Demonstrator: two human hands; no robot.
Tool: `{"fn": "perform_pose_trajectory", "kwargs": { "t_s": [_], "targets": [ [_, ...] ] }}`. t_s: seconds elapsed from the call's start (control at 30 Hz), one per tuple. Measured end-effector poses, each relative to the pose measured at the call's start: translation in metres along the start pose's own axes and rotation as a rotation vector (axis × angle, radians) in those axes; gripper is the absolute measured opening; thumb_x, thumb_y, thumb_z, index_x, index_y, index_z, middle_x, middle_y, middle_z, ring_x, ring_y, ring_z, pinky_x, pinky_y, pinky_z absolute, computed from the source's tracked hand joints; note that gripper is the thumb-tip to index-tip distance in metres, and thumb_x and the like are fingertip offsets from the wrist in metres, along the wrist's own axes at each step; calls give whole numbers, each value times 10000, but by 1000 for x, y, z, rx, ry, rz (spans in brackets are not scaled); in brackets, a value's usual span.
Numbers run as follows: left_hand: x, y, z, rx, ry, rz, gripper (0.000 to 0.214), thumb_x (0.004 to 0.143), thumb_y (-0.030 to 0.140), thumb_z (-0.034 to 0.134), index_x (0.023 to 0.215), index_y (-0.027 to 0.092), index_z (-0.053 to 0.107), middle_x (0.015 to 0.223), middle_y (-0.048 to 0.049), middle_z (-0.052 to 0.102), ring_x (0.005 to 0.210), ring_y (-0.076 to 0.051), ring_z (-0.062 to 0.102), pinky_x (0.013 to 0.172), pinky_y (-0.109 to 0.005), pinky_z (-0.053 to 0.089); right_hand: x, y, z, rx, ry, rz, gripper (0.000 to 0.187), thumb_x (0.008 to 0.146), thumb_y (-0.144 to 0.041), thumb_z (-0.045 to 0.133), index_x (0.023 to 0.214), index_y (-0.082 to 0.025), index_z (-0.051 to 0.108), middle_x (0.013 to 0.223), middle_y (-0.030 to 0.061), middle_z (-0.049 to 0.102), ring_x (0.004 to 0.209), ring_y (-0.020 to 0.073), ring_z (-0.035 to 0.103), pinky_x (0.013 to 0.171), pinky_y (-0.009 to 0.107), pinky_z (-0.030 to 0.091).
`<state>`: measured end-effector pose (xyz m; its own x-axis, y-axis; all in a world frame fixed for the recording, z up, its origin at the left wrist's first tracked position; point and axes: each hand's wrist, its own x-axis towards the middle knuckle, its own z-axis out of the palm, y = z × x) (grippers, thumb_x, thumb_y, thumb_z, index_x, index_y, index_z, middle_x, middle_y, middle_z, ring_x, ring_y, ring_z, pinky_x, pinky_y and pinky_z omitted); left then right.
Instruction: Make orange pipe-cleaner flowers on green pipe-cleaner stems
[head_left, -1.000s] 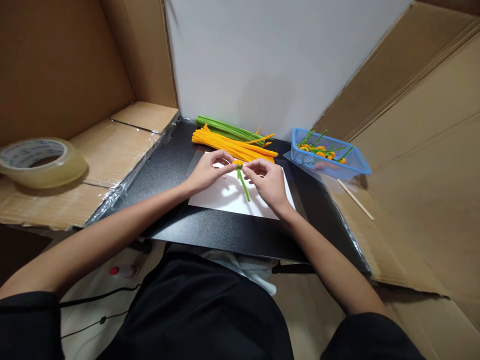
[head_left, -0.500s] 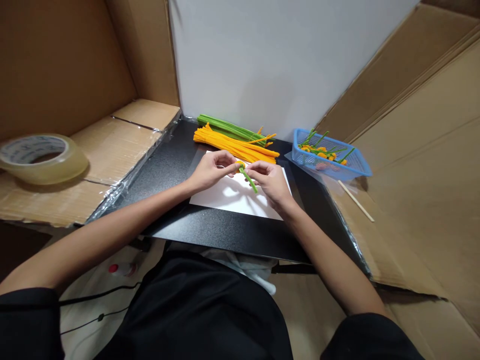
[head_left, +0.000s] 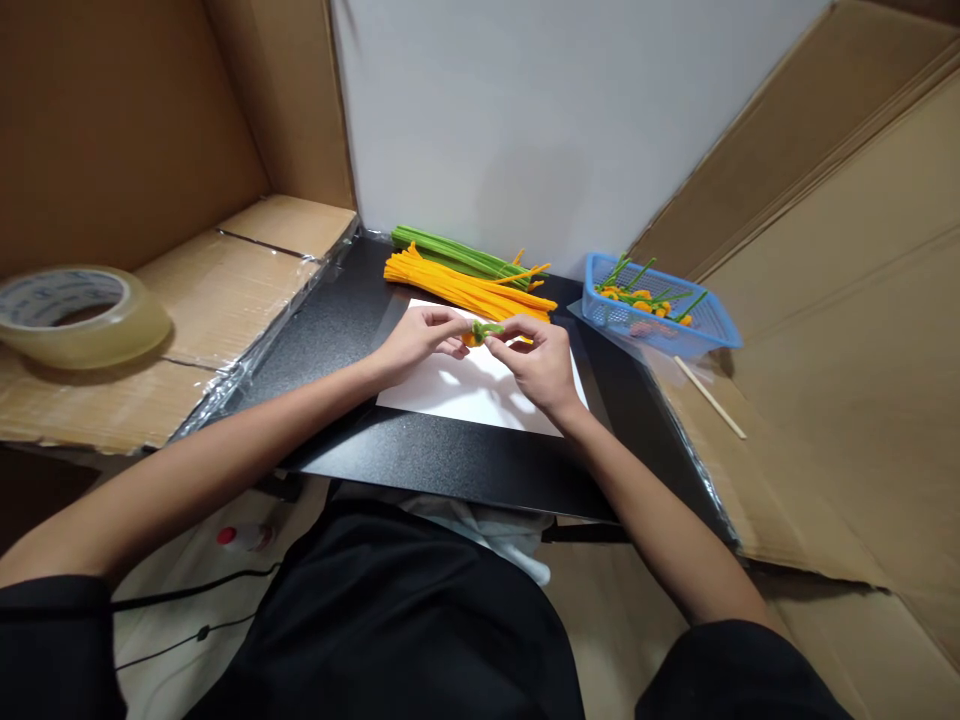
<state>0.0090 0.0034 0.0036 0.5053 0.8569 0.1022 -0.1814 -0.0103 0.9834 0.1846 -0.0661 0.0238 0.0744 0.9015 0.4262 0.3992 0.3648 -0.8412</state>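
Note:
Over a white sheet of paper (head_left: pixel 450 392), my left hand (head_left: pixel 425 340) pinches a small orange pipe-cleaner piece (head_left: pixel 470 340). A green pipe cleaner (head_left: pixel 489 328) is joined to it, and my right hand (head_left: pixel 536 362) has its thumb and forefinger closed on the green length. Part of the piece is hidden by my fingertips. Just behind my hands lies a bundle of orange pipe cleaners (head_left: pixel 457 285), with a bundle of green pipe cleaners (head_left: pixel 450 250) behind that against the wall.
A blue plastic basket (head_left: pixel 660 330) at the back right holds several orange pieces with green stems. Beside it a thin wooden stick (head_left: pixel 709 396) lies on cardboard. A big roll of clear tape (head_left: pixel 127 325) rests on cardboard at the left. Cardboard walls flank the black table (head_left: pixel 420 455).
The green pipe cleaner pointed down toward me and now runs sideways to my right fingers. My right hand has shifted its grip on it; my left hand keeps hold of the orange part.

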Motion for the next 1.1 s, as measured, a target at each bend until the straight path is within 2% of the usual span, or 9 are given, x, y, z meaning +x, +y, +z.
{"fn": "perform_pose_trajectory", "kwargs": {
  "t_s": [0.1,0.3,0.4,0.53,0.67,0.87,1.1],
  "targets": [
    [0,-1,-1,-11,-3,-7,369,688,460,840,796,118,750,748,-69,718,657,-142,673,651,-259,549,0,1,0,-65,-2,-51,76,765,-257,719,741,-187,701,755,6,714,677,141,639,616,262,498],
    [2,-2,-2,-46,39,96,351,670,428,864,812,143,717,828,-39,719,735,-133,671,775,-298,567,1,3,0,-110,47,-48,141,792,-315,737,771,-184,688,751,13,715,655,138,635,591,255,496],
    [1,-3,1,-139,40,66,341,647,388,882,784,142,689,829,-30,712,779,-143,681,850,-339,574,0,1,1,-147,78,-74,159,798,-343,746,789,-189,705,786,24,733,669,145,644,610,267,510],
    [-3,-1,8,-245,-19,1,344,610,321,901,818,143,692,851,-33,726,810,-156,698,901,-368,573,-1,1,1,-199,83,-125,187,809,-380,751,800,-196,723,814,38,743,705,164,665,622,283,519],
    [-5,0,11,-231,-31,2,349,627,336,886,882,160,725,919,-40,730,868,-164,692,887,-344,571,-3,2,1,-277,63,-175,137,834,-335,723,788,-206,716,804,38,726,708,172,654,615,294,515],
    [-5,-7,12,-106,24,74,341,663,418,869,828,163,713,896,-33,711,837,-148,662,821,-308,560,-6,1,3,-424,8,-249,80,864,-250,649,809,-213,692,799,39,672,756,182,626,647,307,493],
    [-5,-15,13,-80,155,144,395,642,449,882,805,141,695,924,-55,718,845,-156,664,806,-299,552,-7,0,7,-375,12,-194,65,842,-250,661,809,-207,698,791,33,683,726,178,630,658,309,502]
  ]
}}
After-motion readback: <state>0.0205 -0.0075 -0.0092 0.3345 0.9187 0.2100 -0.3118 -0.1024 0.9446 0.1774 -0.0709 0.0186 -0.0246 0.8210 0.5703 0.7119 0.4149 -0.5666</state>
